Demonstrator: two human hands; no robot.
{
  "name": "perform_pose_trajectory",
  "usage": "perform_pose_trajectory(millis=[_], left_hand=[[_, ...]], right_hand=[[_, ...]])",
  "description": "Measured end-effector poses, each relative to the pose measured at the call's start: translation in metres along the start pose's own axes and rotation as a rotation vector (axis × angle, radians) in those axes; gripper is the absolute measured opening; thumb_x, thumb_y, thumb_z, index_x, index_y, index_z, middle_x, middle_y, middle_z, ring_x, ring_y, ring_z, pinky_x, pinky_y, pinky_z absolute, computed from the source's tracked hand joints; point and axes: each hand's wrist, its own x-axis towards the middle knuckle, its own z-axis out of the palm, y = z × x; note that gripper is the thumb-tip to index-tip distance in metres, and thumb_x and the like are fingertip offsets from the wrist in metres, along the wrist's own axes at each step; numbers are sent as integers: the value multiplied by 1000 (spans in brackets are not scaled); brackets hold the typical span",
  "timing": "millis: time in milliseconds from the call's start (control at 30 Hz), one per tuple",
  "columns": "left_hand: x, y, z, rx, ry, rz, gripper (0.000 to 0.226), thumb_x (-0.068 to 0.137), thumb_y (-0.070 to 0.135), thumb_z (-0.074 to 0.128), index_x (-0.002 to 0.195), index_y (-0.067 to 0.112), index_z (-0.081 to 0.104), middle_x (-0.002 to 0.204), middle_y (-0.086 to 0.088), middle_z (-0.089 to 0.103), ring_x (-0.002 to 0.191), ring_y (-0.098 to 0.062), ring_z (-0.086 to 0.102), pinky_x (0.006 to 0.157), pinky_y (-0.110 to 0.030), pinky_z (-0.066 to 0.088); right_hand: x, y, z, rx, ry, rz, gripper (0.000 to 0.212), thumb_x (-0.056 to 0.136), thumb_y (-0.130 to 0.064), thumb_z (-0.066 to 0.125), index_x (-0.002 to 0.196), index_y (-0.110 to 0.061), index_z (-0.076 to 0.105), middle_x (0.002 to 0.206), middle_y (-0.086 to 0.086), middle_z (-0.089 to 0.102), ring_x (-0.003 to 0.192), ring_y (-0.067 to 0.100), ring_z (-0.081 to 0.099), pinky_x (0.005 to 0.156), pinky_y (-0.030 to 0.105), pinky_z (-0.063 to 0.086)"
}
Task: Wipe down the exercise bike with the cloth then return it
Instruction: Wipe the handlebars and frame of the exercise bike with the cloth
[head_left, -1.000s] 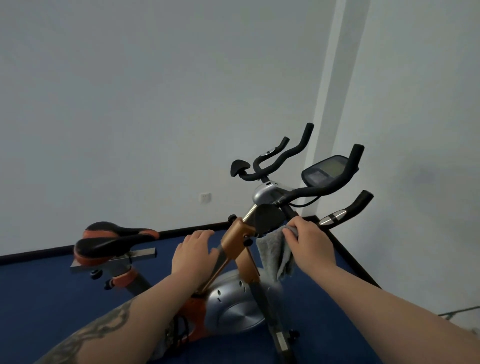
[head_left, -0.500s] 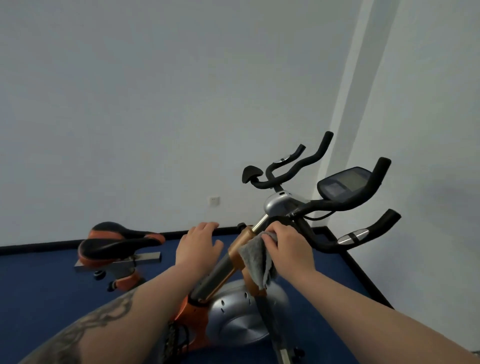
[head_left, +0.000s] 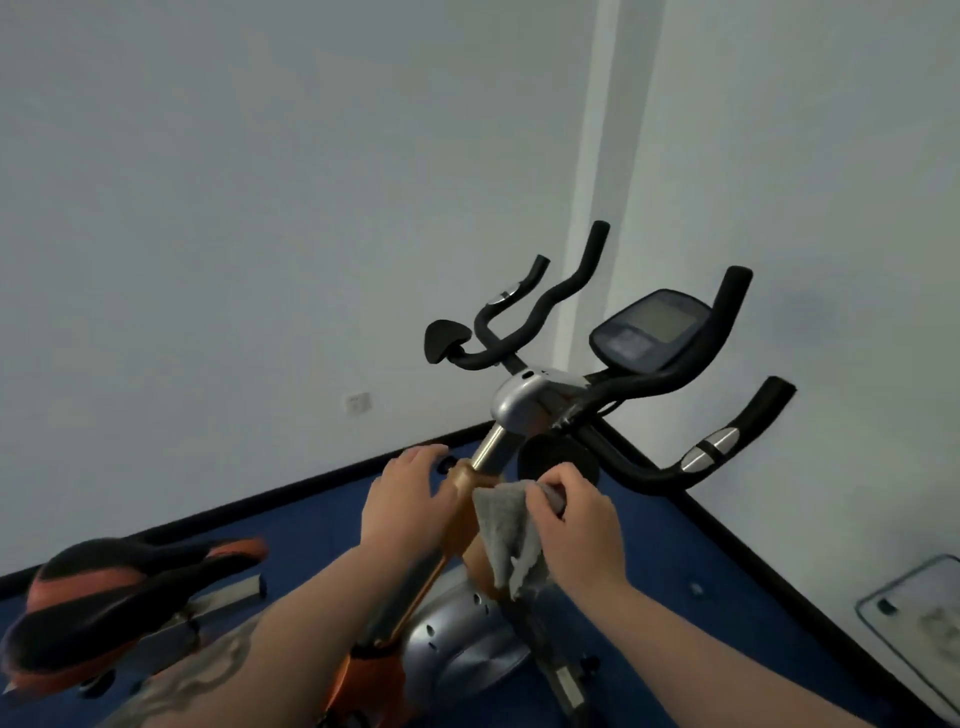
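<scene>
We press the grey cloth (head_left: 506, 530) against the exercise bike (head_left: 524, 410), bunched in the grip of our right hand (head_left: 576, 525), whose fingers are closed on its upper edge while the rest hangs loose. The cloth lies just right of the orange post (head_left: 457, 499), whose long axis climbs from lower left toward the handlebars (head_left: 623, 395) at upper right. Our left hand (head_left: 405, 493) braces the post's far side, fingers spread and holding nothing. The right hand is nearer the unwiped upper stem. Since half a second ago the cloth sits slightly lower beside the post, and the view has tipped left.
</scene>
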Motion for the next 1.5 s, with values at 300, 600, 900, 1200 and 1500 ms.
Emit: perform_pose_trajectory(millis=[300,600,900,1200,1500], left_hand=[[45,-3,41,-177,-168,274,40,86,30,51,126,35,52,124,11,57,106,-8,52,83,-26,42],[51,26,55,-453,-242,156,35,93,23,52,127,28,55,115,11,62,108,4,55,87,-16,45],[53,31,62,-604,-204,26,23,94,16,53,110,24,67,88,12,69,80,-2,65,72,-20,53],[55,24,77,-760,-143,47,25,86,-1,62,98,19,71,87,16,70,83,9,64,73,-5,47],[86,4,76,-807,-348,120,16,88,10,63,95,21,73,85,8,74,82,-7,69,71,-20,54]], right_hand=[[-10,-24,-44,219,646,232,16,89,-28,59,74,-28,55,71,-15,61,60,-1,55,48,11,44],[38,-11,6,-441,317,-11,12,84,-36,66,87,-26,63,89,-10,65,89,14,56,86,37,42],[39,17,-6,-797,79,-167,35,70,-41,65,101,-24,67,109,-1,59,107,21,53,91,40,46],[38,18,-4,-737,-46,-366,25,66,-11,72,89,-21,73,87,-3,69,83,21,63,71,34,51],[59,4,12,-641,71,-216,28,73,-12,72,100,-18,71,97,-2,68,91,20,63,77,36,53]])
